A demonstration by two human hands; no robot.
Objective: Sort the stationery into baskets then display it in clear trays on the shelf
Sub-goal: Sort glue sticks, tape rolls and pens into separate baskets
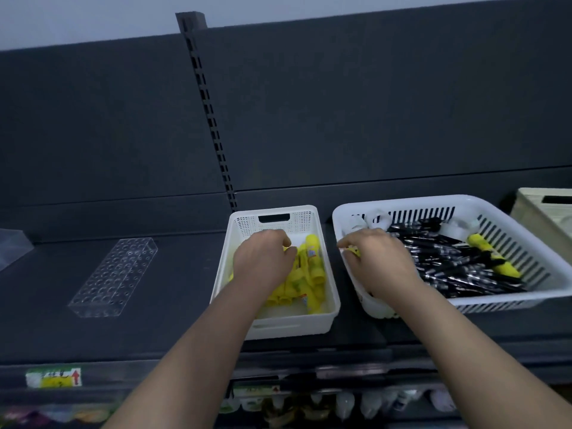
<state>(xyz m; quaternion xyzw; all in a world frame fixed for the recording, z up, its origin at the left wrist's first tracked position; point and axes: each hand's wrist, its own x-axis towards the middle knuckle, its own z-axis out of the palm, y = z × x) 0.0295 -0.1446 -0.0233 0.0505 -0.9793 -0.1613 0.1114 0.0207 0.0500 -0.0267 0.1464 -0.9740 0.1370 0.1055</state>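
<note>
On the shelf, left hand (pixel 263 258) and right hand (pixel 376 258) each gripped glue sticks (pixel 314 264); pens (pixel 464 264) lay unsorted; clear tray (pixel 114 277) stood unfilled.

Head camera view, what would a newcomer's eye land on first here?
The bright yellow glue sticks piled in the small white basket at centre, where the left hand reaches in. Next, the heap of black pens in the large white basket at right, with the right hand pinching a yellow stick at its left edge. A clear holed tray lies at left.
</note>
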